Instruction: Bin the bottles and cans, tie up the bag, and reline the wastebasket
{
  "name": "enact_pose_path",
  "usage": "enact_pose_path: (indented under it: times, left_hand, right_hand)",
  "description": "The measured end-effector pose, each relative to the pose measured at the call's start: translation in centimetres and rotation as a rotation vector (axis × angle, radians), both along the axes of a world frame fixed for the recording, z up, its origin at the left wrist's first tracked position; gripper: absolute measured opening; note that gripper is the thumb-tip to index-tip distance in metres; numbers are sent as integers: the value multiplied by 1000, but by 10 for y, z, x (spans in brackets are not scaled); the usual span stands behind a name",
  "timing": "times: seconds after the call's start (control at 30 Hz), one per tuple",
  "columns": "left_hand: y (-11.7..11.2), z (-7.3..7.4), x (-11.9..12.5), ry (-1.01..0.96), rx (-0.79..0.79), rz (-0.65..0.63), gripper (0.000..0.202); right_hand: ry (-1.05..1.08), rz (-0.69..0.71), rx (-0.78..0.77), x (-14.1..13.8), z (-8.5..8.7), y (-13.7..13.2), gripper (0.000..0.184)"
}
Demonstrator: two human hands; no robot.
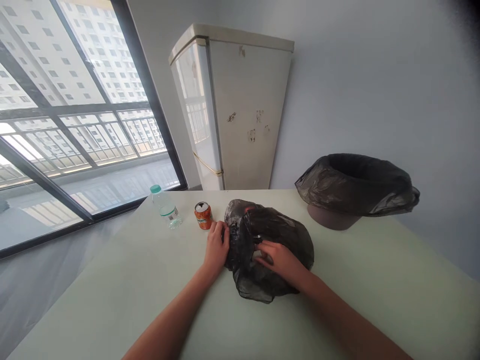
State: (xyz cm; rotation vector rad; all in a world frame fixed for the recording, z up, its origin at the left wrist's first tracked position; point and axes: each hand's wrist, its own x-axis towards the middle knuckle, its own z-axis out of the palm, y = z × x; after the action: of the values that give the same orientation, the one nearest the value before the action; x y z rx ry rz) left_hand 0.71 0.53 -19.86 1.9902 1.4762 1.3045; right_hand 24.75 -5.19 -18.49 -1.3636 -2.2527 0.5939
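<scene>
A crumpled black plastic bag (277, 235) lies on the pale table (150, 280) in front of me. My left hand (215, 247) grips the bag's left edge, fingers curled into the plastic. My right hand (277, 257) rests on top of the bag with its fingers pinching a fold near the middle. An orange drink can (203, 215) stands just left of the bag, close to my left hand. A clear water bottle (166, 207) with a green cap stands further left.
A brown bin lined with a black bag (356, 187) sits on the table at the back right. A white fridge (232, 105) stands against the wall behind the table. A large window (75, 115) fills the left side.
</scene>
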Motion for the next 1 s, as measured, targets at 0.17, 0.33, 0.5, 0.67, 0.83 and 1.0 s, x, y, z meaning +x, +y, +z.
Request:
enact_pose_path:
  times: [0.17, 0.33, 0.5, 0.67, 0.83, 1.0]
  left_hand:
    - [0, 1, 0, -173, -70, -80, 23]
    - [-3, -1, 0, -278, -68, -66, 26]
    - [-2, -4, -1, -271, -71, -80, 27]
    - [-1, -4, -1, -268, -68, -81, 28]
    - [-2, -3, -1, -259, -71, -82, 28]
    - [-2, -3, -2, -246, -61, -74, 28]
  right_hand:
    - [71, 226, 95, -8, 3, -11, 29]
    - [-79, 228, 263, -12, 3, -17, 25]
    - [-145, 219, 237, -9, -1, -12, 25]
    - [-240, 251, 158, -5, -5, -10, 27]
    - [-270, 238, 190, -6, -2, -10, 18]
    - [-39, 226, 334, -1, -2, -8, 8]
